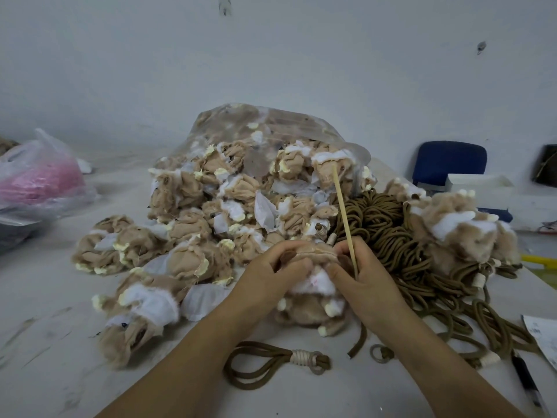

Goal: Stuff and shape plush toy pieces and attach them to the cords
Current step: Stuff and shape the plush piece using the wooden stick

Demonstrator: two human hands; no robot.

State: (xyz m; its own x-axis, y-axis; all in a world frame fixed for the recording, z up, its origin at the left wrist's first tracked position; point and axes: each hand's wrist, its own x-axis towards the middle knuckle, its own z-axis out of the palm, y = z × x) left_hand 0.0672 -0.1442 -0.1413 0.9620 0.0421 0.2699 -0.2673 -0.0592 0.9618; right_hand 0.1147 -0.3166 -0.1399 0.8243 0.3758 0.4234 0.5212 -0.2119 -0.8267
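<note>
Both hands meet over a tan and white plush piece (313, 257) at the table's middle. My left hand (271, 273) grips its left side with curled fingers. On the piece's right side, my right hand (361, 273) pinches it and also holds a thin wooden stick (343, 215) that points up and away. A finished tan plush toy (310, 312) lies under my hands. Brown cords (388, 233) are heaped to the right. A looped cord with a white binding and ring (271, 360) lies near the front edge.
A big clear bag (271, 137) spills several unstuffed tan plush pieces (193, 218) across the table. More plush toys on cords (458, 227) pile at the right. A pink-filled plastic bag (39, 176) sits far left, a blue chair (449, 161) at back right, a black pen (527, 381) at front right.
</note>
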